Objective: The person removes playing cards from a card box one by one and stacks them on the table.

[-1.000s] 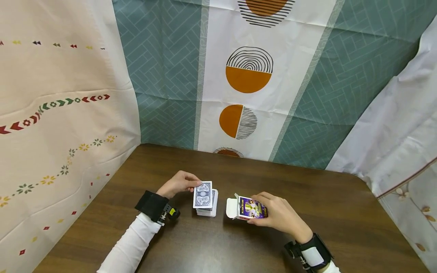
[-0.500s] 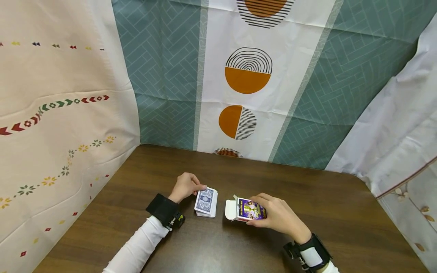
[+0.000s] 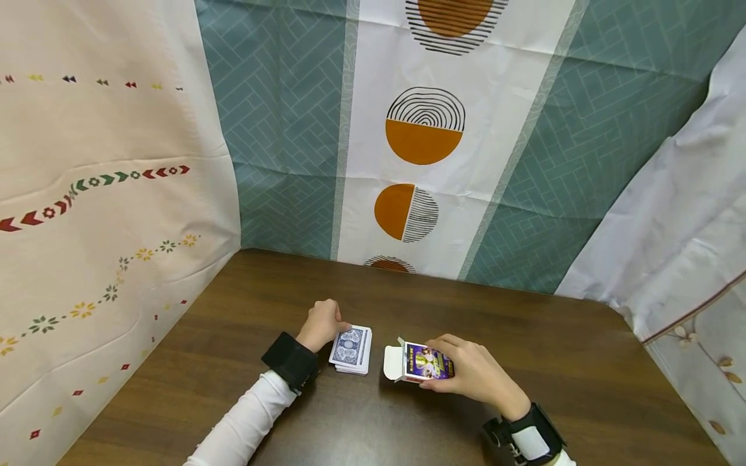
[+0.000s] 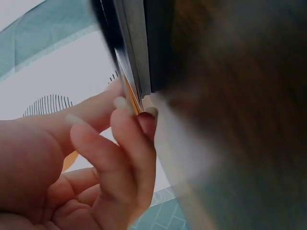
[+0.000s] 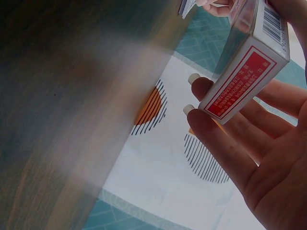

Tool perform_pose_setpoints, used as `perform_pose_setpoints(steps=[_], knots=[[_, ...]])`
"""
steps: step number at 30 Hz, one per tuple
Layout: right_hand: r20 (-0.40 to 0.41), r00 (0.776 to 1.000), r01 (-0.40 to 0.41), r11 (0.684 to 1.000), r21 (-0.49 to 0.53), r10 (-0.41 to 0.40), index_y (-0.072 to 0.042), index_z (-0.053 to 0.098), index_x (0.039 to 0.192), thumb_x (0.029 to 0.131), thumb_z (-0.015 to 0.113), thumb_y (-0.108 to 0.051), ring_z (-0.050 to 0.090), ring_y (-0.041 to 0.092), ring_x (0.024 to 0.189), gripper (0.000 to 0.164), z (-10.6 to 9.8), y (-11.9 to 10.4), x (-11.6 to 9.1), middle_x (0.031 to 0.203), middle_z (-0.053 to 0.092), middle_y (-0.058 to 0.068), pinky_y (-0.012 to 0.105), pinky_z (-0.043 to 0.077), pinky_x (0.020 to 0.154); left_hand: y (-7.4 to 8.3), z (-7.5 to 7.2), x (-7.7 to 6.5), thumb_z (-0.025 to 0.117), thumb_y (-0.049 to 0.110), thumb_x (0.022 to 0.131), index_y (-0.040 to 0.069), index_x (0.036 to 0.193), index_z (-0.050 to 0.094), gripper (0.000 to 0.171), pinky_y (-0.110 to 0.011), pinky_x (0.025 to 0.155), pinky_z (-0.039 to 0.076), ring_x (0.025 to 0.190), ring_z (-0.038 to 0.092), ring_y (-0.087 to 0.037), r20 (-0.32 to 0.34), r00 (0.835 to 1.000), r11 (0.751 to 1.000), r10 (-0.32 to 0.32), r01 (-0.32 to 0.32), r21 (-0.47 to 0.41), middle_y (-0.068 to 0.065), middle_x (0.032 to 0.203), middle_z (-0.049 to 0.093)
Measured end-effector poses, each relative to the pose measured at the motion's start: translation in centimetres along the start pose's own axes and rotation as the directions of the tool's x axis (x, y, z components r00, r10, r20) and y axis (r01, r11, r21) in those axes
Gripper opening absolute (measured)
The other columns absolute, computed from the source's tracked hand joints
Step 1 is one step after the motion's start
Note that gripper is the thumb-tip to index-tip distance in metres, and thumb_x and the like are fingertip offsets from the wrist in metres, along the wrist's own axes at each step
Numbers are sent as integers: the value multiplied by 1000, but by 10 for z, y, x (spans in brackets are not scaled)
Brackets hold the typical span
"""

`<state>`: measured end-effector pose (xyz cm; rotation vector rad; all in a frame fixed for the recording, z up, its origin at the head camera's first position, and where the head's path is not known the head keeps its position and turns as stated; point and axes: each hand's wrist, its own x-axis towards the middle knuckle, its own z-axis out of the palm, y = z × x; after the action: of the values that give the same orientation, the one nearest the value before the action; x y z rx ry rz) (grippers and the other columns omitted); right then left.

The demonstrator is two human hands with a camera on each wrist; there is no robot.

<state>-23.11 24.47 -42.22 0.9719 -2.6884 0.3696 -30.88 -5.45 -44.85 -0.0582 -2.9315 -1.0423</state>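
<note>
A deck of playing cards lies on the table left of centre, its blue-patterned backs up. My left hand is at the deck's far left corner, pinching the top playing card between thumb and fingers. Seen edge-on in the left wrist view, the card runs between thumb and fingertips. To the right, my right hand grips a purple card box around its sides. The box's white end flap stands open toward the deck. The right wrist view shows the red-and-white side of the box.
The brown wooden table reaches back to a hanging teal and white curtain. Cream patterned cloth hangs along the left side, white cloth along the right. Each wrist wears a black strap.
The left hand has come down and slightly toward me, bringing the top card from above the deck down onto it, nearly lined up. The right hand and box stay almost still.
</note>
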Motion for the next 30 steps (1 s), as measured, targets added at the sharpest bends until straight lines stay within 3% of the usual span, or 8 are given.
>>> perform_pose_setpoints(steps=[10,18,22,25,28,30], knots=[[14,1000,4,1000,-14,-4,-15,68,112,74,69,-67,54,0,77,64,5,-1,0,104,67,-5,19,46,64,-1,2,-1,81,14,77,3,67,55,30,-26,51,35,60,50,-19,4,1000,1000,10,-10,27,-5,65,52],[12,1000,14,1000,-10,-14,-14,68,112,74,71,-66,53,-1,75,64,5,-3,2,102,67,-6,18,45,62,-1,3,4,80,13,78,5,60,50,36,-23,47,33,52,47,-17,9,999,999,32,-32,-10,-1,57,46],[3,1000,23,1000,-9,-23,-14,68,111,73,73,-63,52,-2,72,62,4,-3,2,101,66,-7,17,43,60,4,3,1,77,15,81,5,59,52,35,-25,47,34,50,49,-17,-27,997,997,74,-73,32,-1,55,46],[4,1000,20,1000,-6,-20,-14,68,111,73,73,-63,52,-2,73,62,3,-2,1,101,66,-7,16,43,61,16,0,-11,75,19,84,5,63,56,32,-27,47,36,54,52,-17,-46,990,989,136,-132,70,-2,60,51],[-1,1000,25,1000,-7,-25,-14,67,112,74,72,-63,52,-2,73,62,1,-2,1,101,66,-7,17,44,61,33,-4,-27,72,19,85,4,69,63,24,-26,48,35,54,49,-14,67,966,968,250,-248,-32,-1,63,55],[-9,1000,29,1000,-11,-30,-14,67,112,73,73,-63,53,-2,74,62,0,-2,2,102,65,-7,17,44,61,45,-4,-37,70,17,86,2,73,68,20,-23,49,32,53,43,-10,201,927,942,317,-283,-179,3,63,52]])
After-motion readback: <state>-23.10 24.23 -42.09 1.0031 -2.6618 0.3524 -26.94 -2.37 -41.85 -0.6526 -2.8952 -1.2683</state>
